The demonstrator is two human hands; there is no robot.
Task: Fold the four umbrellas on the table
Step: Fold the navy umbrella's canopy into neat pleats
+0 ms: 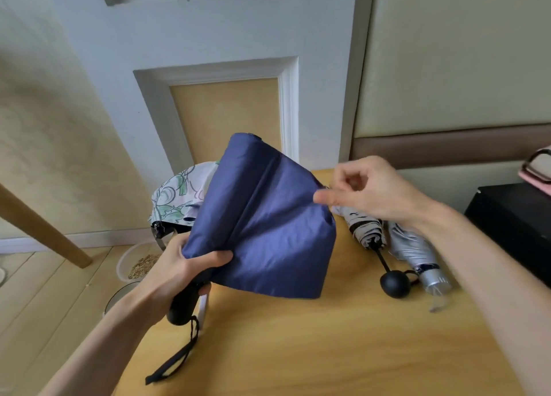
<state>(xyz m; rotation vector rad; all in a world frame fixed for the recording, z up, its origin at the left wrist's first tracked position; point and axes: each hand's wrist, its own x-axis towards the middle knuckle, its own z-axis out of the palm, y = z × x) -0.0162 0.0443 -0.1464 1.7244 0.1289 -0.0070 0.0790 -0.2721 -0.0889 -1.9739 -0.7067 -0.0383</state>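
A navy blue umbrella (pixel 262 216) is held above the wooden table (pixel 328 351), its canopy collapsed but loose and spread wide. My left hand (pixel 176 273) grips its black handle and the lower edge of the fabric. My right hand (pixel 369 189) pinches the fabric's upper right edge between thumb and fingers. A floral white umbrella (pixel 176 198), unfolded, lies behind the blue one at the table's far left. Two rolled umbrellas lie at the right: a patterned one with a round black handle (pixel 393 282) and a silver one (pixel 417 252).
A black box (pixel 512 225) stands at the table's right edge, with a pink item (pixel 536 172) beyond it. On the floor at the left sit a bowl of pellets (pixel 140 264) and a wooden leg (pixel 38 228). The wall is close behind.
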